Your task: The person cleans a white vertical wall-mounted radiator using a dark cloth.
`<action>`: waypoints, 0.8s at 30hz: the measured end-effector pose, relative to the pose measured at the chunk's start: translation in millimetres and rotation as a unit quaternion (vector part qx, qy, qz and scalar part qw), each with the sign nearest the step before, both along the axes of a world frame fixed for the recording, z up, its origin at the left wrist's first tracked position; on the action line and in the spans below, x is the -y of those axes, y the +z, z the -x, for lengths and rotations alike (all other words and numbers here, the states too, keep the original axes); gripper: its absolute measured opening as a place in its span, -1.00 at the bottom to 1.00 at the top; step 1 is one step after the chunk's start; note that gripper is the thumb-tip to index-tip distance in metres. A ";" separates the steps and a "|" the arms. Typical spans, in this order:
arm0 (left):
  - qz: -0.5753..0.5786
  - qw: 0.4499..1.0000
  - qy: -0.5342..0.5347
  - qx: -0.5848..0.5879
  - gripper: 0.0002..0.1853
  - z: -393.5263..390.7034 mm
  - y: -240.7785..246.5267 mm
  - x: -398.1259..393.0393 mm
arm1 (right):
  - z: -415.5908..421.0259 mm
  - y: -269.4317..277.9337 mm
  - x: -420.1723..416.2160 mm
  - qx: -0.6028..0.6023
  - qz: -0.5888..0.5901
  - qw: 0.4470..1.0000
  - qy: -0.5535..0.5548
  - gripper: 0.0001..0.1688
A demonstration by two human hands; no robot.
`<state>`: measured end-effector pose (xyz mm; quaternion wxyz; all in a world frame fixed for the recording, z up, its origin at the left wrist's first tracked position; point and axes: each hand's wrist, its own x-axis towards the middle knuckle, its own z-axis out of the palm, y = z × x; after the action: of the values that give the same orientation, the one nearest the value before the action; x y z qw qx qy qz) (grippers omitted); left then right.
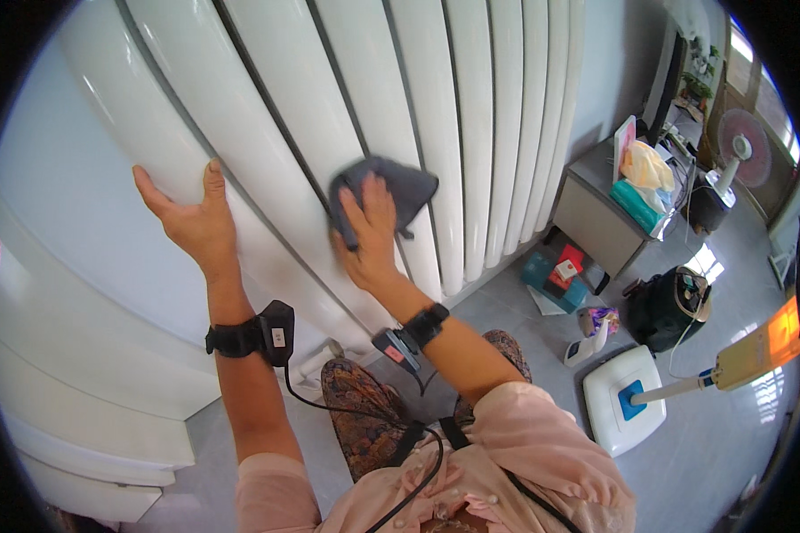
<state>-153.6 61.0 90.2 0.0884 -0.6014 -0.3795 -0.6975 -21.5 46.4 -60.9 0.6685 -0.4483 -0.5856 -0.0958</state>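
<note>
A tall white column radiator [273, 86] stands against the wall before me. My right hand [370, 233] presses a dark grey cloth [407, 190] onto its middle columns; hand and cloth are somewhat blurred. My left hand [203, 223] rests on the leftmost column, thumb and forefinger spread around its front, with no loose thing in it. The other fingers of that hand are hidden. Both wrists wear black straps with small cabled devices.
At right stand a grey cabinet [600, 213] with a teal tissue pack [640, 203], a teal box [547, 276] on the floor, a black bin-like container [667, 310], a white floor-cleaner head [623, 426] and a fan [743, 146]. White stepped panelling [107, 373] lies at left.
</note>
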 end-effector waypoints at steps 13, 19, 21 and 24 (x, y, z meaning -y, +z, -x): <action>-0.023 0.999 -0.038 0.011 -0.12 3.7 -2.9 -7.4 | 22.2 -89.8 30.7 0.088 0.080 0.991 0.058 -0.25; -0.042 0.998 -0.020 -0.049 -0.15 11.6 -6.4 -9.9 | 39.8 3.7 8.9 0.149 0.040 0.988 0.019 -0.17; -0.057 0.995 -0.046 -0.063 -0.17 18.3 -7.8 -11.2 | 38.0 -29.7 16.2 0.261 0.104 0.957 0.065 -0.19; -0.016 0.996 -0.050 -0.077 -0.37 33.0 -23.8 -0.6 | 18.3 -103.1 31.1 0.398 0.177 0.895 0.095 -0.24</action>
<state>-186.6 61.6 66.4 0.0916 -0.6703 -0.3297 -0.6585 -39.8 15.3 -164.0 0.2949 -0.4258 -0.8500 -0.0965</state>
